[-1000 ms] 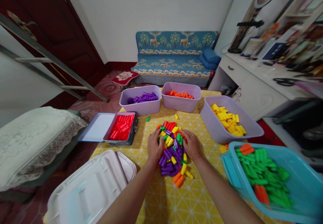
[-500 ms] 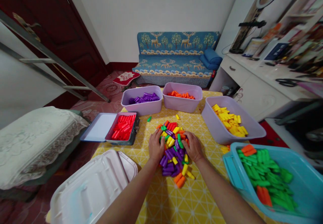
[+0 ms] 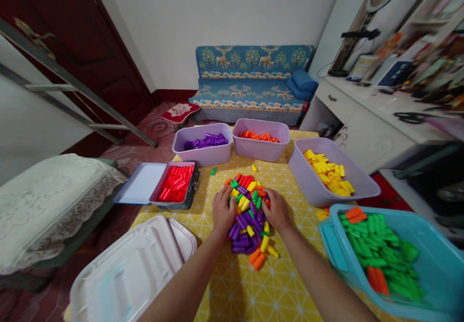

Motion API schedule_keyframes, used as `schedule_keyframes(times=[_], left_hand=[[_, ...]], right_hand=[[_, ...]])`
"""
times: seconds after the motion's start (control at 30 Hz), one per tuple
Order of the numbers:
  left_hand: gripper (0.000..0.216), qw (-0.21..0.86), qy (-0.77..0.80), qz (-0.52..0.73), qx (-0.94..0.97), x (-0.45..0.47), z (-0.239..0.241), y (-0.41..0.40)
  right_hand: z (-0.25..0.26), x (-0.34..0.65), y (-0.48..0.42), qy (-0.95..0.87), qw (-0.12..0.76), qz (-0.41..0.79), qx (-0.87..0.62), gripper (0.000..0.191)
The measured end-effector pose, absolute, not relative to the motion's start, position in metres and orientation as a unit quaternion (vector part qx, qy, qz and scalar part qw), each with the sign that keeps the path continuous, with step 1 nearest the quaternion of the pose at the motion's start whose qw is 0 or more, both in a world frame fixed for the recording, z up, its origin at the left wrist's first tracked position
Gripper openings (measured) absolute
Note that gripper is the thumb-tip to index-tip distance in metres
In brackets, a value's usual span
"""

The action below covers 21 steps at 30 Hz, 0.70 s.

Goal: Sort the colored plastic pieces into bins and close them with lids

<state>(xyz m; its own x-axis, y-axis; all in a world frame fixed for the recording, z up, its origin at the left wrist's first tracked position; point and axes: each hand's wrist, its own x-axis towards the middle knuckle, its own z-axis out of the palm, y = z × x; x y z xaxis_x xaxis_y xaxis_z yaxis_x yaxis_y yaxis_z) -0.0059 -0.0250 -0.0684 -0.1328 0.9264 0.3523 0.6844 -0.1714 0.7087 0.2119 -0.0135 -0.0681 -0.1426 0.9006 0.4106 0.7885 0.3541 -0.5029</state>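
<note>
A heap of small plastic pieces (image 3: pixel 249 220) in purple, yellow, green, red and orange lies mid-table on the yellow patterned cloth (image 3: pixel 232 288). My left hand (image 3: pixel 222 211) lies palm down on the heap's left side with its fingers stretched onto the pieces. On the right side, my right hand (image 3: pixel 277 211) has its fingers curled into the heap near some red and orange pieces. What they grip is hidden.
Lilac tubs hold purple pieces (image 3: pixel 202 144), orange pieces (image 3: pixel 261 138) and yellow pieces (image 3: pixel 328 173). A blue tub (image 3: pixel 431 264) at the right holds green and a few orange pieces. An open tin (image 3: pixel 176 185) holds red ones. A white lid (image 3: pixel 130 269) lies front left. Sofa and desk stand beyond.
Both hands stayed at the heap's sides. The right hand's fingers curled further into the pieces. The view shifted slightly.
</note>
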Motion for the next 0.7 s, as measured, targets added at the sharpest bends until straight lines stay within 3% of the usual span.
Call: schedule_keyframes(times=[0.7], left_hand=[[0.034, 0.131, 0.622, 0.428, 0.643, -0.0052, -0.0700, -0.0242]], right_hand=[[-0.0652, 0.2104, -0.0131, -0.746, 0.352, 0.090, -0.558, 0.031]])
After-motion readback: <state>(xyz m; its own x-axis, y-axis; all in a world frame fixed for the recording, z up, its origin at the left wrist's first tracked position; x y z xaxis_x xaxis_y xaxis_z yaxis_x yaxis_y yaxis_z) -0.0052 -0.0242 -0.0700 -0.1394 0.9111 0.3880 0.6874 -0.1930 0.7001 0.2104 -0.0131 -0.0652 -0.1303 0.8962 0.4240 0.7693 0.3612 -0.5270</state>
